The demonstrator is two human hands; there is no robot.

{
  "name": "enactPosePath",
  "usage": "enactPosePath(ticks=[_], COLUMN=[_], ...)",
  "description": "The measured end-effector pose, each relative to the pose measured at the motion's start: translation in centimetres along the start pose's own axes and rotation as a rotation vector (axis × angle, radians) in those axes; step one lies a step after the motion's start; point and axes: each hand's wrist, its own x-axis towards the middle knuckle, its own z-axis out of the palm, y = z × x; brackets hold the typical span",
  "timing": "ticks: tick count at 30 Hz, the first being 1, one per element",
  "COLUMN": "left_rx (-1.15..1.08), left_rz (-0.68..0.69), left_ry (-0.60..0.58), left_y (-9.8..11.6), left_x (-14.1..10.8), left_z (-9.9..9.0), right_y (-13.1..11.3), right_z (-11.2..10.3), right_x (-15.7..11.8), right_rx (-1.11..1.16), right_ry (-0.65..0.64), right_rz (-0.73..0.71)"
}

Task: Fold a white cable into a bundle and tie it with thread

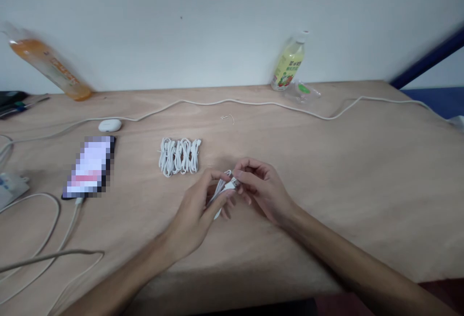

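Item held: a small white cable [222, 191], folded on itself, sat between both hands just above the worktop [326, 171], near its front edge.
Long axis: the cable ran from upper right, at the fingertips, down-left toward the left palm.
Left grip: the left hand [197, 209] was closed around the lower part of the cable, fingers curled under it.
Right grip: the right hand [263, 188] pinched the upper end of the cable between thumb and forefinger; the two hands touched there.
Nearer hand: both were on the cable; the left carried most of its length.
Beyond the grip, up-left: a row of bundled white cables [179, 155] lay flat, near but apart from the left hand.
Further left: a phone [90, 167] with a lead plugged in at its near end, and a white earbud case [109, 125] behind it.
Far side: a long white cord [253, 103] ran across the worktop; behind it a yellow drink bottle [288, 64] stood by the wall, and an orange bottle [50, 69] stood at far left.
Open room: bare surface lay to the right of the right hand and between the grip and the long cord.
Edges: the front edge ran close under the forearms.
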Motion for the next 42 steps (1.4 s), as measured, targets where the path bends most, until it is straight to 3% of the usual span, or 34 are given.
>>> enactPosePath(ticks=[5, 15, 19, 26, 31, 42], left_rx=[-0.075, -0.373, -0.448, -0.44, -0.444, -0.413], left_rz=[-0.029, -0.153, -0.188, -0.167, -0.157, -0.139], left_ry=[0.0, 0.021, 0.055, 0.137, 0.117, 0.186], left_y=[0.0, -1.0, -1.6, -1.4, -1.5, -0.8], left_x=[0.2, 0.9, 0.9, 0.9, 0.9, 1.0], left_z=[0.0, -0.1, -0.1, -0.3, -0.6, -0.4], right_y=[0.0, -0.4, -0.8, -0.4, -0.3, -0.1], right_z=[-0.2, -0.5, -0.7, -0.6, -0.6, -0.9], right_x=[-0.1, 0.0, -0.1, -0.3, -0.4, -0.1], right_rx=[0.027, -0.151, -0.221, -0.232, -0.199, 0.016], right_ry=[-0.089, -0.277, -0.269, -0.269, -0.272, -0.365], right_rz=[0.056, -0.016, -0.033, -0.054, 0.0, 0.087])
